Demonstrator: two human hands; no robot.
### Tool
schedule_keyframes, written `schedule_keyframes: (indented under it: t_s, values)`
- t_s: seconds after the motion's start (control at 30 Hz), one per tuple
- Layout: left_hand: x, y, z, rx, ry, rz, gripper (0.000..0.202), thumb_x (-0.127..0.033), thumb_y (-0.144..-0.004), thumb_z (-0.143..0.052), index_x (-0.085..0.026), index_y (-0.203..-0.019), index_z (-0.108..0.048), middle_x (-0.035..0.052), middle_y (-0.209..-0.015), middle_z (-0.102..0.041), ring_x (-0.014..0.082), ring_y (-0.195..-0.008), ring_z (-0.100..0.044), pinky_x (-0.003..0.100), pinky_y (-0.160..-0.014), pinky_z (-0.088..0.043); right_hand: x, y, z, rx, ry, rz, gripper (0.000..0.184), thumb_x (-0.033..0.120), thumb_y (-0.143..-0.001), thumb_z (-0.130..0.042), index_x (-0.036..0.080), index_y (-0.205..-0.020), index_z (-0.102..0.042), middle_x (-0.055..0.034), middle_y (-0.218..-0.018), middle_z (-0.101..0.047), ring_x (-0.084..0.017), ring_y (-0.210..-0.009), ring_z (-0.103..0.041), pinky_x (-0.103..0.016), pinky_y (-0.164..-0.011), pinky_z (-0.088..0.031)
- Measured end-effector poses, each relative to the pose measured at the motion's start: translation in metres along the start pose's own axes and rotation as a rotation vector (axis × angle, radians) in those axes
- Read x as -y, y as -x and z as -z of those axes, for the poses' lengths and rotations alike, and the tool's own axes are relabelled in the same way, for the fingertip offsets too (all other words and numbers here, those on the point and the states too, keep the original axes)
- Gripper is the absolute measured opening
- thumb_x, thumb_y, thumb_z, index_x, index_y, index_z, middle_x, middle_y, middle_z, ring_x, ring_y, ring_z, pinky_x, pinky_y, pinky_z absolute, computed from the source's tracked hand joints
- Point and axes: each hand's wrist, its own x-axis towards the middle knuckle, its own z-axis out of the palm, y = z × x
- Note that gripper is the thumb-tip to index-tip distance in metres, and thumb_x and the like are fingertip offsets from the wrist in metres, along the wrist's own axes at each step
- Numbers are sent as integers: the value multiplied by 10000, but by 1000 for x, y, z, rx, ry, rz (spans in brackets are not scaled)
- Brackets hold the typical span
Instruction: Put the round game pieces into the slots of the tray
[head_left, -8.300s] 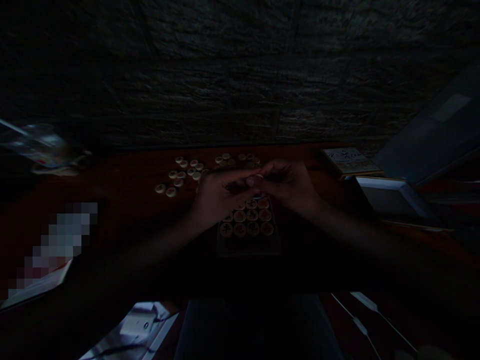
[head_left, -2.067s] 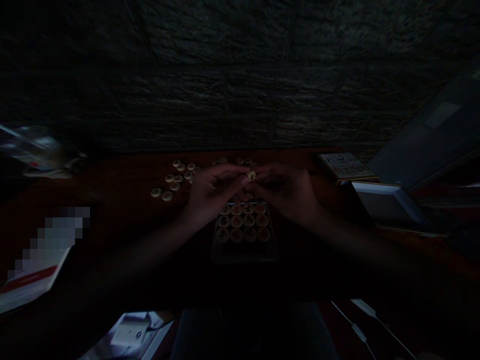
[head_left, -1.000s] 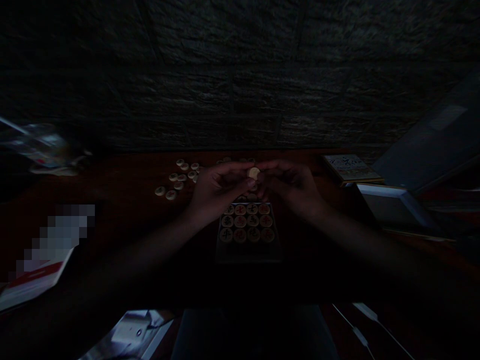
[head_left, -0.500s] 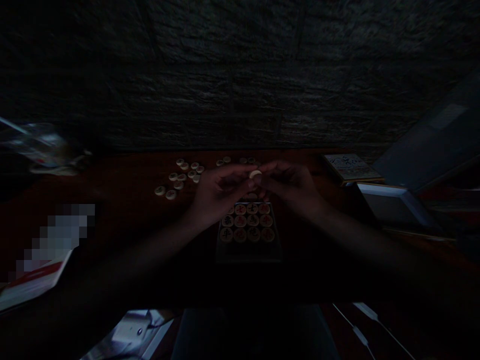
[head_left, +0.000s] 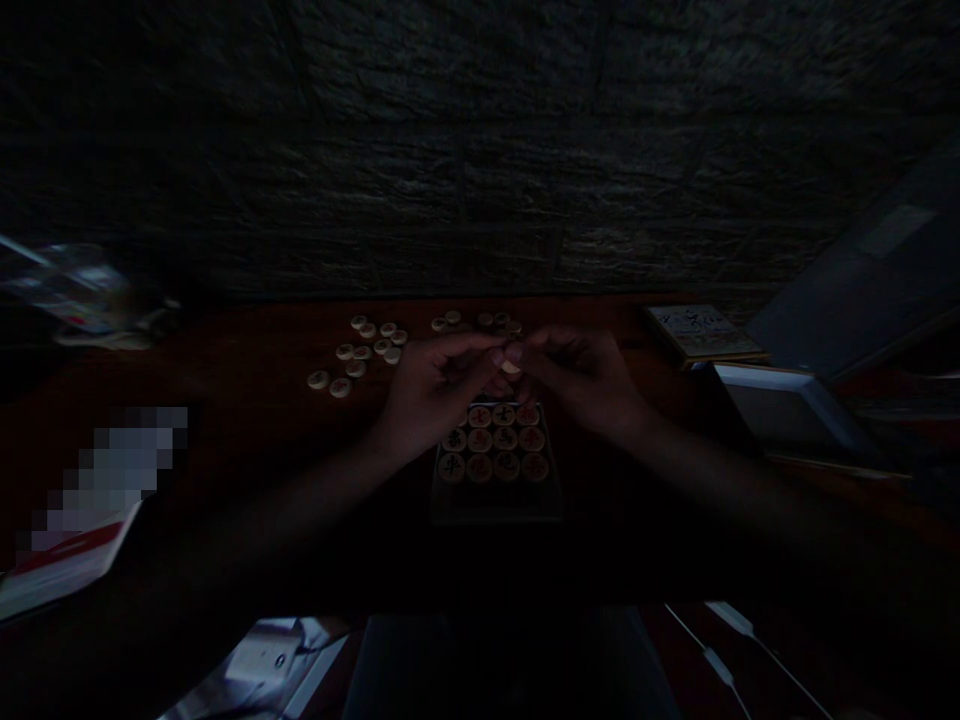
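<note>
In very dim light my left hand (head_left: 431, 392) and my right hand (head_left: 577, 378) meet fingertip to fingertip above a dark tray (head_left: 496, 500). Both pinch one small pale round game piece (head_left: 511, 366) between them. The tray holds rows of round pieces (head_left: 493, 442) marked in red and black. Several loose pale pieces (head_left: 365, 350) lie scattered on the dark reddish table (head_left: 247, 400) beyond my left hand, and more pieces (head_left: 480, 322) lie behind my fingers.
A printed box lid (head_left: 701, 332) and an open pale box (head_left: 784, 405) sit at the right. A booklet (head_left: 71, 550) lies at the left, crumpled plastic (head_left: 82, 300) at the far left. A white charger (head_left: 259, 665) and a cable (head_left: 739, 635) lie near me. A dark stone wall (head_left: 480, 150) rises behind.
The piece between my fingertips has sunk slightly toward the tray and turned; my hands stay together at nearly the same spot. The loose pieces and the tray have not moved.
</note>
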Motion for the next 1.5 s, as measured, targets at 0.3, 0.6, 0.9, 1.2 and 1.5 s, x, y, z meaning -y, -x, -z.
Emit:
schedule_keyframes:
  t_s: [0.3,0.6,0.9,1.2,1.5]
  values:
    - [3,-1,2,30,-42,-78,313,-286,-830,-856,-203,-1126,-801,76,-995,-841,206,-858,-805,329,-821,-650,-1,0,2,19,-47,-49,345,487,-802,-876,169,-919,-812,-22,-728,-763,-120,-595,-690,-237,-567,-573]
    - [0,0,3,69,-74,-112,261,-284,-852,-847,-206,-1098,-808,59,-955,-842,188,-832,-806,294,-799,-644,-6,-1,3,6,-37,-57,385,473,-689,-953,184,-901,-814,-16,-734,-765,-126,-574,-655,-248,-537,-545]
    - [0,-1,0,7,21,-57,193,-240,-835,-849,-254,-1027,-830,35,-970,-846,203,-849,-809,366,-824,-666,1,1,4,3,45,7,313,547,-825,-847,234,-840,-854,-28,-681,-765,-136,-564,-667,-248,-529,-543]
    - [-1,-5,3,-56,85,72,189,-320,-867,-808,-255,-1040,-845,28,-910,-839,175,-732,-773,332,-743,-651,5,2,4,29,113,58,277,530,-885,-797,263,-919,-862,-30,-755,-784,-156,-598,-685,-269,-527,-569]
    - [2,-7,2,-16,310,128,169,-263,-846,-842,-228,-1008,-815,25,-934,-832,160,-786,-787,329,-823,-661,2,5,5,-68,274,245,245,424,-879,-826,278,-1075,-838,-43,-956,-835,-203,-736,-756,-349,-699,-639]
